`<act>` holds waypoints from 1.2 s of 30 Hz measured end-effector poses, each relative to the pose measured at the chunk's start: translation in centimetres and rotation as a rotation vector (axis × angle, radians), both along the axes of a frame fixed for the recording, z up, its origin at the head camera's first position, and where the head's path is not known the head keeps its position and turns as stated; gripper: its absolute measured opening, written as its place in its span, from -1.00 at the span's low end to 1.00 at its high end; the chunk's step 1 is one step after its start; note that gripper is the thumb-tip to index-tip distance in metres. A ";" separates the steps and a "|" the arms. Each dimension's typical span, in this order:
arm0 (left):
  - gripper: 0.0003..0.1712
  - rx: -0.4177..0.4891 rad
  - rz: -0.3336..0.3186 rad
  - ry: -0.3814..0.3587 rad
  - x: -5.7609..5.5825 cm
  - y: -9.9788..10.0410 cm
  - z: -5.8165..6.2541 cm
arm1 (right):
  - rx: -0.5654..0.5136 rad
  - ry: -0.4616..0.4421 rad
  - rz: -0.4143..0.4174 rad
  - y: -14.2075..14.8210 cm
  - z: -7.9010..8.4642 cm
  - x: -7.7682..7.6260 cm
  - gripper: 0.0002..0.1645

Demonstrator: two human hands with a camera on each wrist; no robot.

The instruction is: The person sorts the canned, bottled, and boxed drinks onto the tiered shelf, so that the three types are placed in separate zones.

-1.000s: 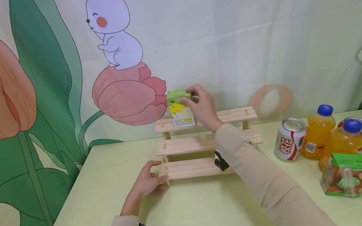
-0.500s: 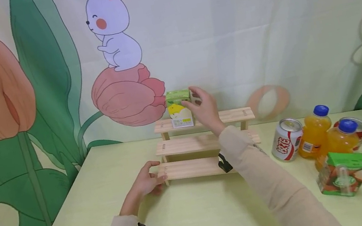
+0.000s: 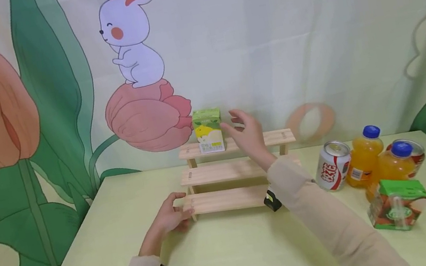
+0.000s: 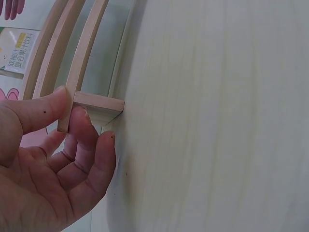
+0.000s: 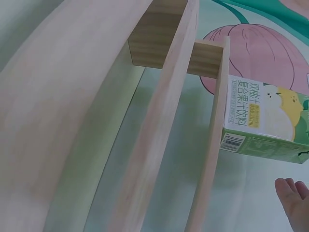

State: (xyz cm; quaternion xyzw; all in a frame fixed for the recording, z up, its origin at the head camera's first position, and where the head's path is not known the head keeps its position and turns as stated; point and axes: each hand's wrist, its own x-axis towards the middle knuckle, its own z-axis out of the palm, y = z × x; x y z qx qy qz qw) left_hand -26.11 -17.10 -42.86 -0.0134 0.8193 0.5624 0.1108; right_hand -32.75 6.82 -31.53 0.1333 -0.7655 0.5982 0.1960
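Observation:
A green, yellow and white juice box (image 3: 209, 132) stands upright near the left end of the top board of a three-step wooden shelf (image 3: 225, 200). Just right of the box, my right hand (image 3: 249, 136) hovers with its fingers parted and nothing in them. The right wrist view shows a gap between those fingertips (image 5: 282, 184) and the carton. At the shelf's lower left corner, my left hand (image 3: 169, 214) pinches the end of the lowest board between thumb and fingers, plainest in the left wrist view.
Right of the shelf stand a white can (image 3: 333, 165), an orange drink bottle (image 3: 364, 156) with a blue cap, and a second such bottle (image 3: 395, 162). Another can (image 3: 416, 153) is partly behind it. A green-and-brown carton (image 3: 399, 203) sits in front. A printed curtain (image 3: 245, 51) hangs behind the table.
My right hand has let go of the juice box and drawn away to the right. The box stays on the top board. My left hand keeps its hold on the shelf.

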 end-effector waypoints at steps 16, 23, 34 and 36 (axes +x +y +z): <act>-0.40 0.014 -0.003 0.000 0.1 -0.1 -0.3 | 0.046 0.016 0.020 1.1 0.0 3.0 -0.45; -0.37 0.021 -0.017 -0.002 0.2 -0.1 0.2 | 0.074 0.007 0.031 1.7 0.1 4.0 -0.45; -0.40 0.020 -0.006 -0.014 -0.1 -0.1 -0.2 | 0.078 -0.019 0.066 2.3 0.2 5.8 -0.45; -0.40 0.022 -0.012 -0.011 -0.1 -0.1 -0.2 | 0.085 -0.023 0.066 2.4 0.1 6.1 -0.45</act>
